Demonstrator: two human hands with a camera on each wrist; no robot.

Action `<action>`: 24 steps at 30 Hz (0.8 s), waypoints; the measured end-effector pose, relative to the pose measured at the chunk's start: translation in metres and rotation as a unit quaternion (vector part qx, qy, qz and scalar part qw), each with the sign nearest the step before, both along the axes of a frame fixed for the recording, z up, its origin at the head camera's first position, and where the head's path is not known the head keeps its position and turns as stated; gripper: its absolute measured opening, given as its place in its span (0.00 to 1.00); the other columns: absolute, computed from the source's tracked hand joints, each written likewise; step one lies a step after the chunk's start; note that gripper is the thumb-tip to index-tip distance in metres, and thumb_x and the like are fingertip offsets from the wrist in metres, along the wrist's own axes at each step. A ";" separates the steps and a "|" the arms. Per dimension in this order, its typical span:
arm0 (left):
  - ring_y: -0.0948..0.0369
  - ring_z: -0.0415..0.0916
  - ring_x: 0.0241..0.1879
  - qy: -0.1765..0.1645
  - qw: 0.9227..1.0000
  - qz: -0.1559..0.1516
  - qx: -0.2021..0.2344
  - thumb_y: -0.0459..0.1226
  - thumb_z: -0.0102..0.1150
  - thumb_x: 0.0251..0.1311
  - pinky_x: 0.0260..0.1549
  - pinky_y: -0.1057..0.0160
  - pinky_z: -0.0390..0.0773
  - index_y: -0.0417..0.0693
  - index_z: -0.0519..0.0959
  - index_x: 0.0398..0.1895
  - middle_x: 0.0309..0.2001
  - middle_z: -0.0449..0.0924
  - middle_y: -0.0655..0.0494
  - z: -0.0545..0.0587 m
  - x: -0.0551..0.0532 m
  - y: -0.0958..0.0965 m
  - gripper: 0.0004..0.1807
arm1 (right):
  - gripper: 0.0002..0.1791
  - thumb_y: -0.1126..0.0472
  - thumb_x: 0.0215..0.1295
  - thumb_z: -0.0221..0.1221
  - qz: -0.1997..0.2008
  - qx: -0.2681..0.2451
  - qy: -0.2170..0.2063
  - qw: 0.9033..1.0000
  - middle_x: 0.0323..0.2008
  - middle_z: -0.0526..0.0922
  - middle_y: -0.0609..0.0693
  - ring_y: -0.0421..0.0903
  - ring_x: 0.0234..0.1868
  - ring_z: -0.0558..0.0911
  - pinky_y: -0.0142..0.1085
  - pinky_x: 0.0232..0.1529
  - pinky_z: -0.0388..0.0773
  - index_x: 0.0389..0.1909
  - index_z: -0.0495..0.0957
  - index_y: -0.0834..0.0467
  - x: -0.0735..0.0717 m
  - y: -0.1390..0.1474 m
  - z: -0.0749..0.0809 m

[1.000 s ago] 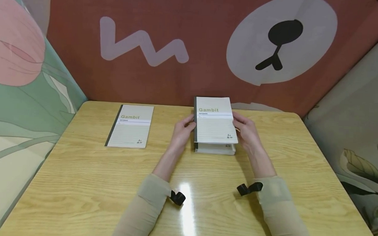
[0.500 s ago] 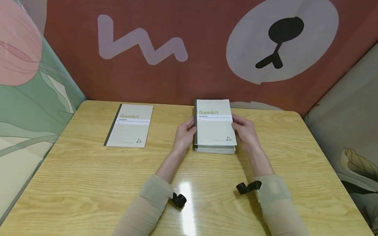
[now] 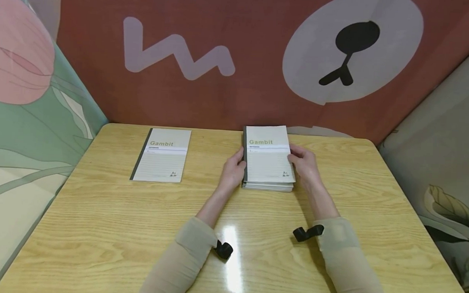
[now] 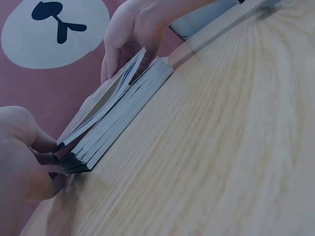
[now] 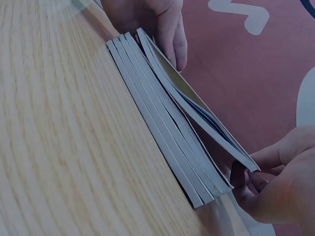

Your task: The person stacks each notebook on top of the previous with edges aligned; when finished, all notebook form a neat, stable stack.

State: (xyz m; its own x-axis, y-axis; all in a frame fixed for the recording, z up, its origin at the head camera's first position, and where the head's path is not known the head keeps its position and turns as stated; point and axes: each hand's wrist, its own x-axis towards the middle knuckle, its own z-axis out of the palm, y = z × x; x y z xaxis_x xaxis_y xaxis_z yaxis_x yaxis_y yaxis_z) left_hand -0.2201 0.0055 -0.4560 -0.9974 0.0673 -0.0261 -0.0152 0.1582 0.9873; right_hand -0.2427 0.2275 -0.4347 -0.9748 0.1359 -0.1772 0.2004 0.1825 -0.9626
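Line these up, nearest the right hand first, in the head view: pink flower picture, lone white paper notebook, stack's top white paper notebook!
From the right hand:
1. Top white paper notebook, in its grip.
2. Lone white paper notebook, to its left.
3. Pink flower picture, farthest left.

Right hand [image 5: 285, 179] pinches top notebook [image 5: 199, 118], near end gapped off stack [image 5: 157, 118], left hand [image 5: 147, 14] at far end.

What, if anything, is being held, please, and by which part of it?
The right hand pinches the top notebook by its right edge; the left hand is at its spine, its grip unclear.
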 end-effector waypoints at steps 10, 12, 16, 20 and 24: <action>0.47 0.48 0.82 -0.005 0.999 0.001 -0.038 0.31 0.40 0.77 0.82 0.51 0.49 0.40 0.57 0.79 0.80 0.55 0.41 -0.003 0.001 0.001 0.29 | 0.28 0.72 0.74 0.49 0.006 0.014 0.004 1.000 0.79 0.63 0.59 0.51 0.79 0.61 0.44 0.79 0.63 0.74 0.65 0.66 -0.001 -0.001 -0.002; 0.47 0.48 0.82 -0.009 0.999 0.000 -0.051 0.31 0.40 0.77 0.82 0.51 0.49 0.41 0.57 0.80 0.80 0.56 0.42 -0.002 0.001 0.001 0.29 | 0.28 0.72 0.74 0.49 0.008 0.019 0.004 1.000 0.78 0.63 0.60 0.51 0.79 0.62 0.44 0.79 0.63 0.74 0.65 0.66 -0.001 -0.001 -0.004; 0.47 0.47 0.82 -0.016 0.997 -0.003 -0.070 0.32 0.40 0.78 0.82 0.51 0.49 0.42 0.57 0.80 0.81 0.55 0.43 -0.002 0.001 0.001 0.29 | 0.27 0.72 0.74 0.49 0.010 0.025 -0.001 1.000 0.77 0.66 0.60 0.51 0.76 0.66 0.45 0.77 0.67 0.74 0.66 0.66 -0.002 0.001 -0.005; 0.48 0.46 0.83 -0.020 0.997 -0.004 -0.080 0.32 0.40 0.78 0.82 0.51 0.49 0.42 0.58 0.80 0.81 0.55 0.44 -0.002 0.002 0.002 0.29 | 0.27 0.71 0.75 0.49 0.009 0.034 -0.008 0.999 0.75 0.68 0.59 0.50 0.72 0.70 0.36 0.68 0.74 0.73 0.67 0.65 -0.002 0.002 -0.006; 0.49 0.47 0.83 -0.020 0.996 -0.004 -0.089 0.32 0.40 0.78 0.82 0.50 0.50 0.42 0.58 0.80 0.81 0.56 0.44 -0.001 0.002 0.002 0.28 | 0.27 0.70 0.74 0.49 0.008 0.035 -0.012 0.999 0.73 0.71 0.60 0.46 0.63 0.74 0.23 0.53 0.75 0.73 0.68 0.65 -0.001 0.001 -0.005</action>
State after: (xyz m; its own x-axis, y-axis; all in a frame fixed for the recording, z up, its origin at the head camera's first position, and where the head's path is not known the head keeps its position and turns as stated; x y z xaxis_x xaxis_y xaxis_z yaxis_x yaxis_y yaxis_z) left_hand -0.2183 0.0073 -0.4567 -0.9947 0.0660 -0.0785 -0.0524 0.3309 0.9422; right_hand -0.2441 0.2286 -0.4399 -0.9726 0.1335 -0.1906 0.2194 0.2532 -0.9422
